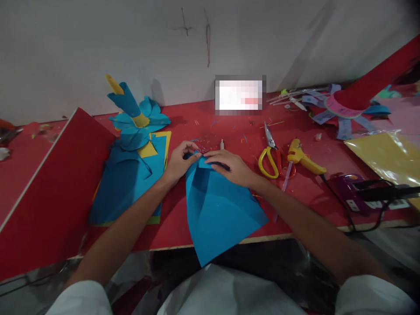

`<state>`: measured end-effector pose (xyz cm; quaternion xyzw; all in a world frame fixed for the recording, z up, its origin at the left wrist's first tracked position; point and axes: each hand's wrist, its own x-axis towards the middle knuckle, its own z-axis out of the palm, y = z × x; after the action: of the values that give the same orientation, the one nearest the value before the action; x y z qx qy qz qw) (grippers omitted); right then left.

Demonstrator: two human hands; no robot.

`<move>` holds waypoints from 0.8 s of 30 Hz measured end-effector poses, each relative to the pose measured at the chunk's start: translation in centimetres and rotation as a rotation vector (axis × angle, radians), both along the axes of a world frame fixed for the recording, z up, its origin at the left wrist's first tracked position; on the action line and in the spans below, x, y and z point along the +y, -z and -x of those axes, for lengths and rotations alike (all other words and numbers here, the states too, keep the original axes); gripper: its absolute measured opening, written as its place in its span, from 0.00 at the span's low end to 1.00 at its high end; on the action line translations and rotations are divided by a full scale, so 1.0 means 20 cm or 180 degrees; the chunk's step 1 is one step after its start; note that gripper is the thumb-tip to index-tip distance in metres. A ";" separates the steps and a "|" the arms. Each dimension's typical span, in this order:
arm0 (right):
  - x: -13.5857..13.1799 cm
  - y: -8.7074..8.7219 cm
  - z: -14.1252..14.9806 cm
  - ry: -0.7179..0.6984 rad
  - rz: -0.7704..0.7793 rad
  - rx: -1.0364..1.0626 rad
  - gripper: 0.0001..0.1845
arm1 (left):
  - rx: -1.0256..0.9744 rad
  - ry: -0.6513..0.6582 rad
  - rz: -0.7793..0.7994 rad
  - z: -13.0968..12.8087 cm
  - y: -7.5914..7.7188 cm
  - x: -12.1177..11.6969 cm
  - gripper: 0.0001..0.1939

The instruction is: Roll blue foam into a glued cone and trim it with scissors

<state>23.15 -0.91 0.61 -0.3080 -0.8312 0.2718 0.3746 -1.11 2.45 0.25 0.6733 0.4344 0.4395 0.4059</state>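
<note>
Blue paper, a large pointed sheet [223, 205] bent into a loose curve, lies directly between the person and the red-topped surface's [173, 234] middle, its far edge in both hands. The long axis runs from the fingers back toward the body, and one corner hangs past the near edge; another points out under the right forearm. What matters most is the narrow folded end: it sits right between the two grips, about equally near each.

The left hand [180, 164] is closed in a pinch, thumb and fingers on the sheet's far left edge. The right hand [234, 166] bends over the folded flap beside it, its grip nearly closed on the paper.

Just right of that hand lie metal scissors [271, 143] with yellow and red handles, and a yellow glue gun [297, 155].

No brand or lettering can be read; white marks on the purple box [344, 190] are too unclear, and the bright rectangle [241, 94] is pixelated.
</note>
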 end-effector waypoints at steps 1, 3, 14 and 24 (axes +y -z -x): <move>0.00 0.00 0.00 -0.0019 0.0035 0.0059 0.16 | -0.0041 -0.0011 0.0020 0.00 0.00 0.00 0.16; 0.01 0.00 0.00 -0.0064 0.0103 0.0172 0.16 | -0.0144 -0.0035 0.0066 0.00 -0.01 -0.01 0.16; 0.01 -0.03 -0.02 -0.0181 0.0566 0.0440 0.18 | -0.0398 -0.0421 0.0225 -0.01 -0.04 -0.01 0.17; 0.01 -0.03 -0.02 -0.0345 0.0494 0.0346 0.17 | -0.0373 -0.0203 0.0226 0.01 -0.05 -0.01 0.22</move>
<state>23.55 -0.76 1.17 -0.2755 -0.8016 0.3715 0.3789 -1.22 2.35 1.18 0.6175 0.4464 0.4752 0.4400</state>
